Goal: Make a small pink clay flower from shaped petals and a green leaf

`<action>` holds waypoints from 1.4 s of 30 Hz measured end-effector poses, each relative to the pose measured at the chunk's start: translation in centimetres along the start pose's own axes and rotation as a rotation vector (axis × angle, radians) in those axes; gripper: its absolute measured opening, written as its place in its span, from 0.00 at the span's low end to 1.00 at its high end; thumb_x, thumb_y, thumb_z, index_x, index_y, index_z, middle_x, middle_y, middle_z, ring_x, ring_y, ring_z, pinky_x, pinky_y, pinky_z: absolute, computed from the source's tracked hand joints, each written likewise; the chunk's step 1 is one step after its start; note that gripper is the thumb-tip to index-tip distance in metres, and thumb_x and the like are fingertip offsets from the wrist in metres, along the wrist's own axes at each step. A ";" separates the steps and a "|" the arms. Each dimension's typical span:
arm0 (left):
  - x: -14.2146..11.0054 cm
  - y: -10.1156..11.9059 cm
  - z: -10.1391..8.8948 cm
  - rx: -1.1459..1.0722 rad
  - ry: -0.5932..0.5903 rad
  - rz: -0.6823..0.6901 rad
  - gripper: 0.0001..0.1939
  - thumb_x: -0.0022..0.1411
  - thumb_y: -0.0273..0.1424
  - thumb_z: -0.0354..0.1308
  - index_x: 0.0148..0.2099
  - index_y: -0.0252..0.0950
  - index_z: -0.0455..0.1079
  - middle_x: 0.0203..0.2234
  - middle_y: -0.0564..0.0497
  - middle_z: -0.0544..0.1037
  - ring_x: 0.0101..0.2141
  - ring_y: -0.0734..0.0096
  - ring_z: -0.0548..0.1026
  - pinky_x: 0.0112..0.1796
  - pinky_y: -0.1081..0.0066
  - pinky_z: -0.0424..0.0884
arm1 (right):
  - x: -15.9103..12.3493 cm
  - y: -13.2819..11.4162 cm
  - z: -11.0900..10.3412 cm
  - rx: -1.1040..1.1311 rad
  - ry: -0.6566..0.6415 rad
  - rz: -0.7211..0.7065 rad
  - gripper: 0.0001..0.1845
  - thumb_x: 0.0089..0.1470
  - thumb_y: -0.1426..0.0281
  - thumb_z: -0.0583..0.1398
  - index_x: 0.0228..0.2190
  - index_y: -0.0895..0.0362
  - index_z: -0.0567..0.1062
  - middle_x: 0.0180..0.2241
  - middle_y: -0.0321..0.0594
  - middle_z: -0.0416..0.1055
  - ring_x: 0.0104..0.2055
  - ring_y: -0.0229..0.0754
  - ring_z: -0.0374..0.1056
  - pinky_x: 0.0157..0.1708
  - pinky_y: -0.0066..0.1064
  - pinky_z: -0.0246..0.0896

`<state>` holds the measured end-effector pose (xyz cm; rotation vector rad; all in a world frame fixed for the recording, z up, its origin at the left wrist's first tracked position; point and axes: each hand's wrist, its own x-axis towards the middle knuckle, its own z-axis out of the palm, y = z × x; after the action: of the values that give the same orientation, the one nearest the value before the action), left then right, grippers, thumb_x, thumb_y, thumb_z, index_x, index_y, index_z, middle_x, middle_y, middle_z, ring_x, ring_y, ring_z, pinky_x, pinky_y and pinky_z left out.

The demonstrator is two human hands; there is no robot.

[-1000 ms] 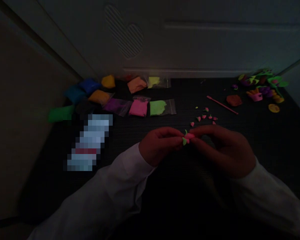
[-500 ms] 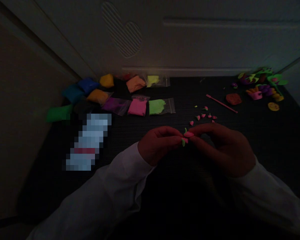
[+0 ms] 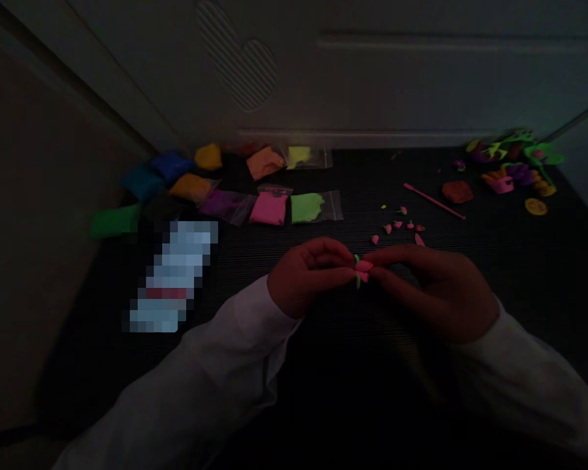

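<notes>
Between my two hands is a small pink clay piece with green leaf-like bits [image 3: 364, 267], held above the dark table. My left hand [image 3: 313, 274] pinches it from the left with thumb and forefinger. The fingertips of my right hand [image 3: 436, 287] close on its right side. Just beyond my hands lie several tiny pink clay pieces with green tops [image 3: 387, 229], and a flat pink clay sliver [image 3: 419, 239] sits close to my right fingers. A pink modelling tool [image 3: 434, 201] rests farther back.
Bags of coloured clay line the back left, among them a pink clay bag [image 3: 269, 207] and a light green clay bag [image 3: 308, 207]. A blurred-out bright rectangle [image 3: 176, 274] lies at left. Finished-looking clay figures [image 3: 500, 183] and a reddish-brown lump [image 3: 457, 192] are at back right.
The pink clay piece has turned slightly and shifted a little left between my fingers. My right fingertips have moved down slightly, uncovering more of the flat pink sliver.
</notes>
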<state>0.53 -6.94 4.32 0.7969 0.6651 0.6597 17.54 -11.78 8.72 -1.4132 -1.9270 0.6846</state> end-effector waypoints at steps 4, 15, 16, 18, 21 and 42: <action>0.0 0.1 0.0 0.031 0.011 -0.002 0.11 0.42 0.22 0.62 0.31 0.33 0.66 0.23 0.55 0.75 0.25 0.79 0.72 0.29 0.77 0.64 | 0.0 0.1 0.0 -0.010 -0.018 -0.011 0.10 0.47 0.72 0.56 0.35 0.53 0.72 0.32 0.31 0.74 0.31 0.31 0.69 0.32 0.21 0.62; 0.3 0.1 0.2 -0.073 0.087 -0.093 0.13 0.38 0.22 0.63 0.30 0.32 0.66 0.21 0.54 0.75 0.23 0.79 0.71 0.25 0.79 0.64 | 0.1 0.5 0.3 -0.046 -0.022 -0.033 0.10 0.48 0.72 0.55 0.35 0.54 0.72 0.33 0.34 0.73 0.33 0.33 0.69 0.34 0.23 0.62; 0.3 0.0 0.2 -0.080 0.089 -0.098 0.13 0.37 0.22 0.63 0.30 0.32 0.67 0.21 0.54 0.75 0.23 0.79 0.72 0.24 0.80 0.64 | 0.2 0.5 0.4 -0.047 -0.022 -0.034 0.10 0.48 0.71 0.55 0.35 0.54 0.72 0.33 0.34 0.73 0.33 0.34 0.69 0.34 0.23 0.62; 0.4 0.0 0.1 -0.093 0.084 -0.106 0.14 0.37 0.22 0.63 0.31 0.32 0.67 0.21 0.54 0.75 0.23 0.79 0.72 0.24 0.79 0.63 | 0.2 0.6 0.4 -0.048 -0.023 -0.030 0.09 0.49 0.71 0.55 0.35 0.54 0.72 0.33 0.34 0.73 0.34 0.34 0.69 0.34 0.23 0.62; 0.4 0.0 0.1 -0.101 0.075 -0.122 0.14 0.38 0.21 0.63 0.32 0.33 0.67 0.21 0.54 0.75 0.23 0.78 0.72 0.24 0.79 0.64 | 0.2 0.6 0.4 -0.055 -0.019 -0.029 0.09 0.49 0.71 0.54 0.34 0.55 0.72 0.33 0.34 0.73 0.34 0.34 0.69 0.34 0.24 0.62; 0.4 0.1 0.3 -0.046 0.098 -0.097 0.12 0.39 0.23 0.63 0.30 0.32 0.66 0.21 0.54 0.74 0.22 0.79 0.71 0.24 0.78 0.62 | 0.1 0.4 0.5 -0.104 -0.024 -0.045 0.10 0.48 0.71 0.54 0.34 0.54 0.71 0.33 0.34 0.73 0.34 0.34 0.68 0.35 0.25 0.62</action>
<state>0.98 -6.76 4.49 0.6890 0.7707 0.6262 17.40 -11.63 8.15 -1.4260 -2.0331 0.5906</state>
